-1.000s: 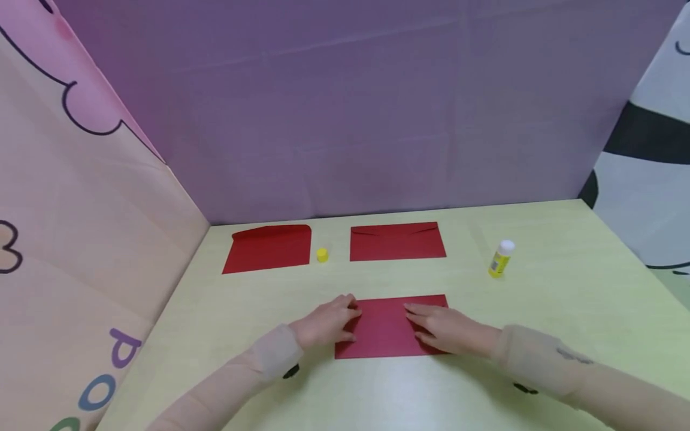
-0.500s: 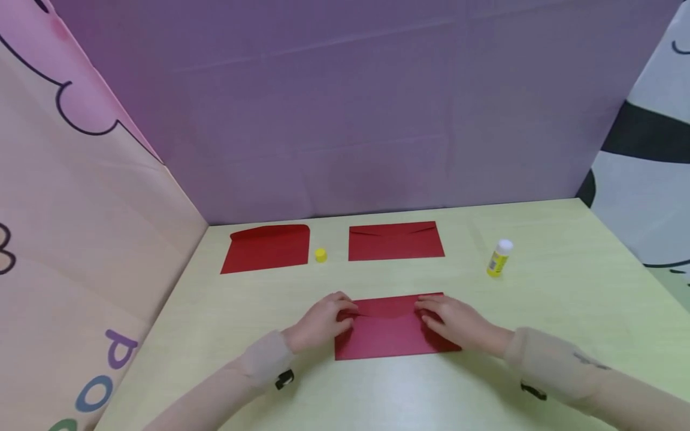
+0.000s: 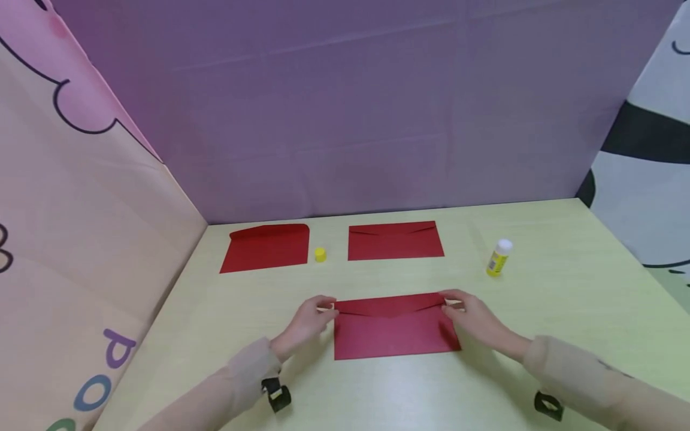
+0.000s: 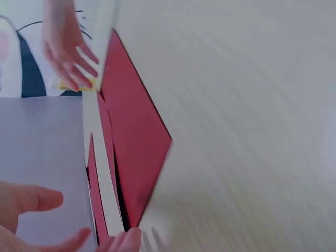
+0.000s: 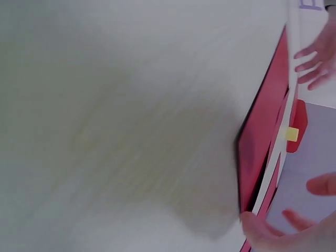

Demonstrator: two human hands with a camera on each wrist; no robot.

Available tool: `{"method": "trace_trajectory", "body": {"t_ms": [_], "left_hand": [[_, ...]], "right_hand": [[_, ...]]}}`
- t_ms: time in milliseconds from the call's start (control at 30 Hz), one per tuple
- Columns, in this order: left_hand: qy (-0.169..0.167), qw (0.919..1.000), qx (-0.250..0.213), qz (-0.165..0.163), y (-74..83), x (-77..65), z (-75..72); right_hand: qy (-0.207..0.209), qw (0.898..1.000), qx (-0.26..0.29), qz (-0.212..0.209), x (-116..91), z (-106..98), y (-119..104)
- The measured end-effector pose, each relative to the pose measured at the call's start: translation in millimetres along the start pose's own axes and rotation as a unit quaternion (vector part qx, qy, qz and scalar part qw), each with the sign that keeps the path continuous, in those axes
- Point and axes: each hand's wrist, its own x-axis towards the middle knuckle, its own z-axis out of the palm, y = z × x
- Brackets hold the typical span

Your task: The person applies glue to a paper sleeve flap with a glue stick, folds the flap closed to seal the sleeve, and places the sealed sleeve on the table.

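Observation:
A red envelope [image 3: 396, 338] lies flat on the table in front of me, its flap [image 3: 389, 306] folded down but standing slightly away from the body. At its upper left corner is my left hand [image 3: 305, 323], thumb and fingers apart, the tips at the edge. My right hand [image 3: 482, 323] is at the upper right corner in much the same way, fingers loosely spread. The left wrist view shows a dark gap under the flap of the envelope [image 4: 134, 121]. Whether the fingertips touch the paper is hard to tell.
Farther back lie a red envelope with its flap raised [image 3: 266, 248] and another with its flap down [image 3: 396, 244]. Between them sits a small yellow cap [image 3: 320, 254]. A glue stick [image 3: 499, 258] stands at the right. A purple cloth [image 3: 345, 120] rises behind the table [image 3: 409, 395].
Both hands have moved outward from the envelope's middle to its upper corners. The flap, pressed flat under the fingers earlier, now stands up a little with its edge showing.

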Motion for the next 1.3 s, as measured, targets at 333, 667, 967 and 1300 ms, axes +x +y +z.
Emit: {"method": "trace_trajectory", "body": {"t_ms": [333,667,967,1300], "left_hand": [[-0.024,0.9906,-0.107,-0.082,5.5,-7.4,-0.7],[-0.033,0.9823,-0.152,-0.104,3.2,-6.4,2.3],[0.009,0.9837,-0.155,-0.091,0.5,9.0,11.3],[0.117,0.9837,-0.116,-0.071,9.0,34.7,18.5]], "right_hand": [[-0.022,0.991,0.082,0.108,-3.3,-5.6,-4.4],[-0.033,0.964,0.177,0.194,3.9,-5.3,-2.8],[-0.006,0.969,0.166,0.185,7.7,-2.2,0.2],[0.050,0.975,0.153,0.151,22.0,-2.8,1.6]]}}
